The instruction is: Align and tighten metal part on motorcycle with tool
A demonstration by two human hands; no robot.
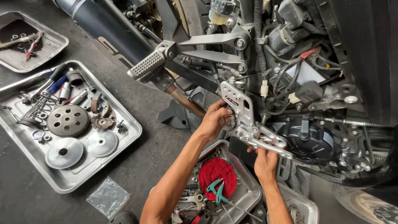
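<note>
A silver footrest bracket (242, 114) with drilled holes stands against the side of a motorcycle frame (290, 62). My left hand (214, 120) grips the bracket's left edge at mid height. My right hand (265, 162) holds the bracket's lower arm and pedal lever (269, 145) from underneath. A ribbed passenger footpeg (146, 65) on silver arms sticks out higher up to the left. The black engine cover (309, 141) sits just right of the bracket.
A large metal tray (124, 137) on the left floor holds clutch discs, springs and sockets. A second tray (248, 195) below my arms carries a red cloth and green pliers. Another tray (58, 41) lies at top left. A clear plastic bag (108, 197) is on the concrete.
</note>
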